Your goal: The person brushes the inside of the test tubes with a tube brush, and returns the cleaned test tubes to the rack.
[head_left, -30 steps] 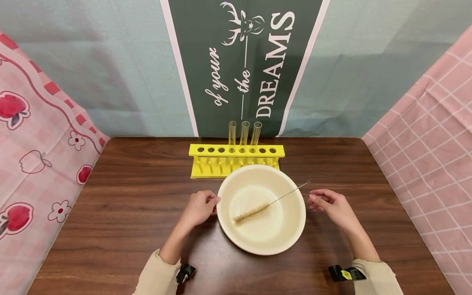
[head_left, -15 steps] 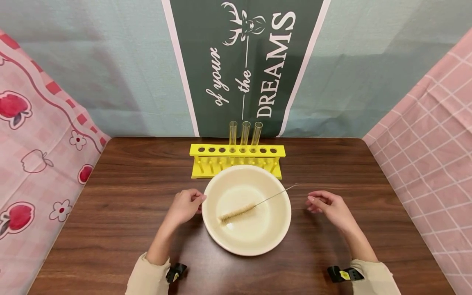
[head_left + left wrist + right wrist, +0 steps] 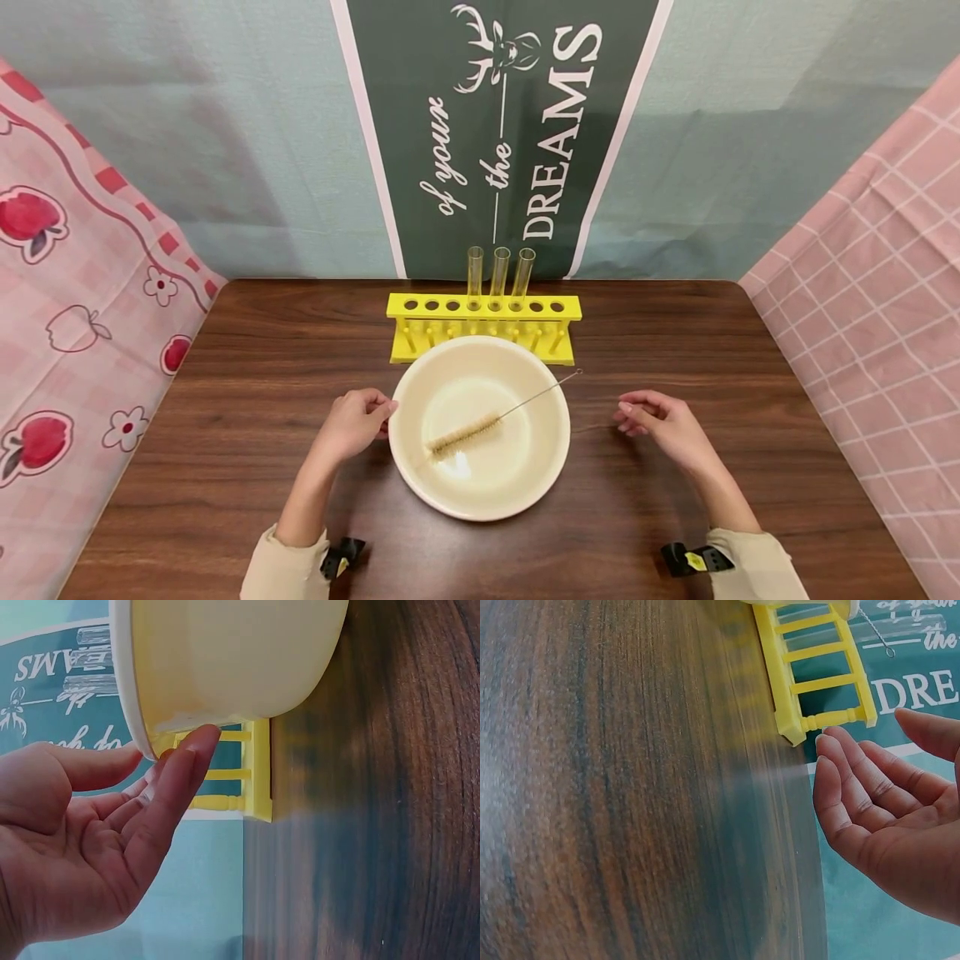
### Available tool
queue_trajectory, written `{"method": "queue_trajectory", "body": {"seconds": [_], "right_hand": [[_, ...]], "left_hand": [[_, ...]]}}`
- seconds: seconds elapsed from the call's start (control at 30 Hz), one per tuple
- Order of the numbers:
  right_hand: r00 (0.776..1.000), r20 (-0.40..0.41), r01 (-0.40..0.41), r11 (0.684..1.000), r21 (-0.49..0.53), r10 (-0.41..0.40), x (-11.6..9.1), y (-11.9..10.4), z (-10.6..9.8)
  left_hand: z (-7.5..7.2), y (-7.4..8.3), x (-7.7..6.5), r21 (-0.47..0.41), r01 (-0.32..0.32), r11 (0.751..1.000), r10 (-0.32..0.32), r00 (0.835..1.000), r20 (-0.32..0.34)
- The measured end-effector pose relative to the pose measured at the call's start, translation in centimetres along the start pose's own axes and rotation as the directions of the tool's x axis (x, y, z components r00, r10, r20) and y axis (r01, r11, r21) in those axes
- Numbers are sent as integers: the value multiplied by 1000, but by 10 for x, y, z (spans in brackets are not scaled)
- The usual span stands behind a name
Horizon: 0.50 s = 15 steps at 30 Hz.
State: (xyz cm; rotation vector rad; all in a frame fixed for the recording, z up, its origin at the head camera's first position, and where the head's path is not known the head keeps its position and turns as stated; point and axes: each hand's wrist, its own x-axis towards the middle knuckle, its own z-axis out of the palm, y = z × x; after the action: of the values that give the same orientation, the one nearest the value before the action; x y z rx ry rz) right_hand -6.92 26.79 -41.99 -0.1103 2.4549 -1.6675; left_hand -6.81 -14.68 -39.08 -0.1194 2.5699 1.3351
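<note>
A cream basin (image 3: pixel 480 492) stands on the wooden table in front of the test tube rack. My left hand (image 3: pixel 351 427) holds its left rim; in the left wrist view the thumb lies on the rim and the fingers (image 3: pixel 184 769) are under it. Inside the basin lies a test tube brush (image 3: pixel 465 433), its thin wire handle leaning over the right rim. To the right of the basin, apart from it, my right hand (image 3: pixel 663 423) hovers with loosely bent fingers (image 3: pixel 840 787) and nothing in them.
Behind the basin, the yellow test tube rack (image 3: pixel 420 307) carries three glass test tubes (image 3: pixel 498 279) upright in its middle holes. The basin partly hides the rack's base. Cloth hangs behind the brown table (image 3: pixel 637 333) and along both sides.
The basin, with the brush in it, has slid to the left along with my left hand. My right hand has barely shifted, so the gap between it and the basin is wider.
</note>
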Motion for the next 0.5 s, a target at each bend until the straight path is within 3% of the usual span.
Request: {"method": "queue_trajectory", "body": {"seconds": [0.5], "right_hand": [[1000,12,19,1000,3,-19,4,3,2]], "left_hand": [[-6,4,0,129,-41,991,42,999,-8]]}}
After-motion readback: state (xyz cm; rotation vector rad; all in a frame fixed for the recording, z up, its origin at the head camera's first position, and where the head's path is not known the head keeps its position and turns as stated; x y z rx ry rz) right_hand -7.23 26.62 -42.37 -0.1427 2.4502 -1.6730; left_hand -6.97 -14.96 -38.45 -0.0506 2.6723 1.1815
